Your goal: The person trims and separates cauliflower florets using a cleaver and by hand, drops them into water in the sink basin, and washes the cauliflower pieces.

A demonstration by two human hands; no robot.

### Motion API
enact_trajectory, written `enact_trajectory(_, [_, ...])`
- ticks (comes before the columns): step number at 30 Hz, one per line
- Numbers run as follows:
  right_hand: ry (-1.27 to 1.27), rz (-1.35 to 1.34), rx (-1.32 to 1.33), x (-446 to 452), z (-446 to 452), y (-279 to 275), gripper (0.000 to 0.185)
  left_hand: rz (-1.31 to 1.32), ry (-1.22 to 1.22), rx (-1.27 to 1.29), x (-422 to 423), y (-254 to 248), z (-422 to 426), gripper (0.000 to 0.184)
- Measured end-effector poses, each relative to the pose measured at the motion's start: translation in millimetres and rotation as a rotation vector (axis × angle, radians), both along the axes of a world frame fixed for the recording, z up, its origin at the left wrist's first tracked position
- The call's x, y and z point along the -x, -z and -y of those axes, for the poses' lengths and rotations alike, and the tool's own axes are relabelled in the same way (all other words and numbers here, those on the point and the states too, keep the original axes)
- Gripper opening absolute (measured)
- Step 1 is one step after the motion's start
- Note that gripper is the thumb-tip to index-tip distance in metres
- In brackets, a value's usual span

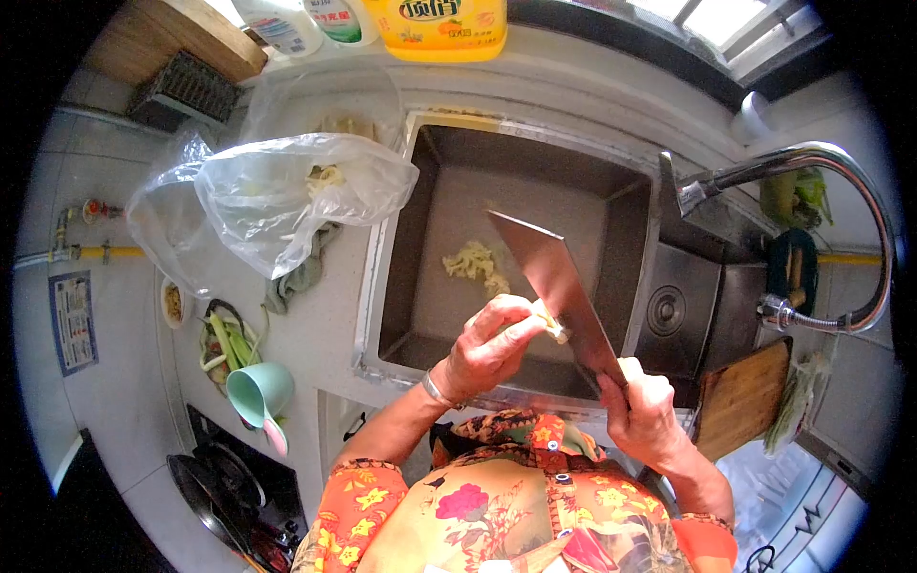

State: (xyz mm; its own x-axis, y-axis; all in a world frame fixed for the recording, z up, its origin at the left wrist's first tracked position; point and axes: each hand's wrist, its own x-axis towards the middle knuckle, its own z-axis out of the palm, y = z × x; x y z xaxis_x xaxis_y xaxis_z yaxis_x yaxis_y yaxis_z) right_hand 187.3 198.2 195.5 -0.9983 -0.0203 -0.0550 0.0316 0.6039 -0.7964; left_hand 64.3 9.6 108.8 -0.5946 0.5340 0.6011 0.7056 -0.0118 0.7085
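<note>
My left hand (pixel 487 351) pinches a small pale yellowish piece of food (pixel 550 323) between thumb and fingers; its kind is hard to make out. Wrapped round the handle of a cleaver (pixel 559 282) is my right hand (pixel 648 411). The wide blade slants up and to the left over the sink (pixel 394 286), with its flat side close beside the pale piece; whether they touch I cannot tell. Down on the sink floor lie pale scraps (pixel 471 262), below and beyond my left hand.
Left of the sink sits a clear plastic bag (pixel 306 196) with pale pieces inside. A mint cup (pixel 260 393) and green vegetables (pixel 227 346) stand nearer. At right are a curved faucet (pixel 884 229), a smaller basin (pixel 680 286) and a wooden cutting board (pixel 740 396). Bottles (pixel 439 29) line the back.
</note>
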Motion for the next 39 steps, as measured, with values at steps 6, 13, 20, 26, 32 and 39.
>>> enact_trajectory(6, [0.024,-0.011,-0.013,1.3,2.6,4.9,0.015,0.043,-0.029,0.046,-1.5,1.7,-0.6,0.03])
enact_trajectory(13, [0.059,0.03,0.026,4.8,3.7,12.8,0.015,0.091,-0.014,0.015,-2.2,3.4,-6.4,0.026])
enact_trajectory(20, [0.102,0.055,0.024,13.2,1.1,22.2,0.007,0.16,-0.079,0.033,-4.2,8.2,-10.9,0.015])
enact_trajectory(26, [0.185,0.09,0.169,14.1,-7.1,5.6,0.014,0.264,-0.072,0.011,5.2,7.8,-5.5,0.017])
enact_trajectory(32, [0.366,-0.301,0.09,28.9,-1.5,22.0,0.037,0.663,0.05,-0.103,-6.1,4.0,-8.4,0.017])
enact_trajectory(39, [0.347,-0.072,0.572,35.8,7.3,26.0,0.026,1.048,0.321,-0.26,-12.3,-18.1,-10.4,0.023])
